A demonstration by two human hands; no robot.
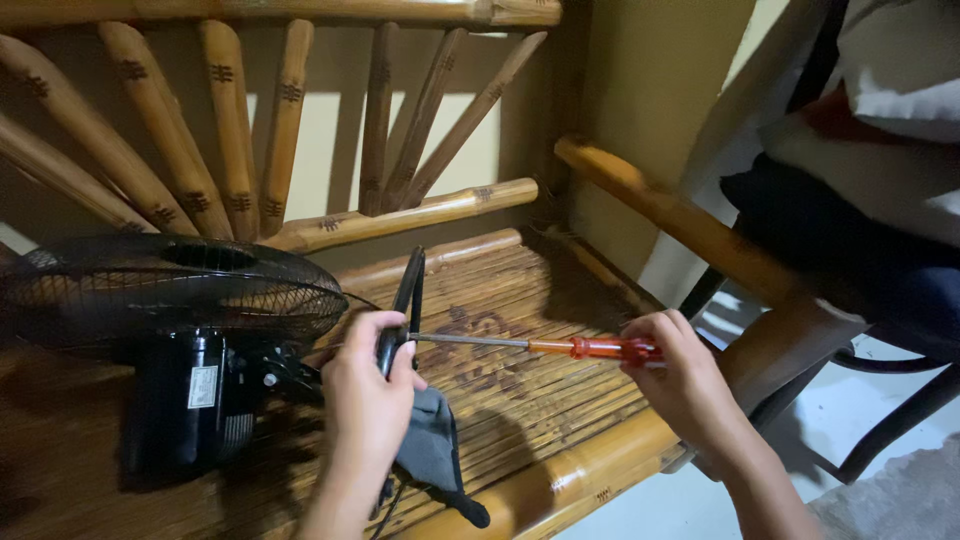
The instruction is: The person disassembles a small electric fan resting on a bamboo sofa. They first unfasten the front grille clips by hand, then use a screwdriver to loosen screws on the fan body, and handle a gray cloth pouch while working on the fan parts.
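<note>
In the head view, the person's left hand [368, 385] is wrapped around a flat black plastic fan part [405, 300], fingers clamped on its lower end so that it stands nearly upright over the slatted bamboo bench seat [520, 370]. The right hand [680, 375] has its fingers closed tight on the orange transparent handle of a long screwdriver [560, 346], whose steel shaft runs level to the left and meets the black part just above the left thumb. The part looks stiff, thin and light, probably somewhat brittle at its edge, so a grip low down near the screw point, as now, seems the steadiest hold; the smooth screwdriver handle could slip if it is held loosely.

Just left of the left hand lies a black electric fan [190, 380], tipped so that its round wire cage [170, 290] faces upward, with its motor housing below. Under the left wrist a grey cloth piece [432, 450] rests on the slats. Behind rises the bench's fanned bamboo backrest [230, 130], and to the right a bamboo armrest [660, 210].
</note>
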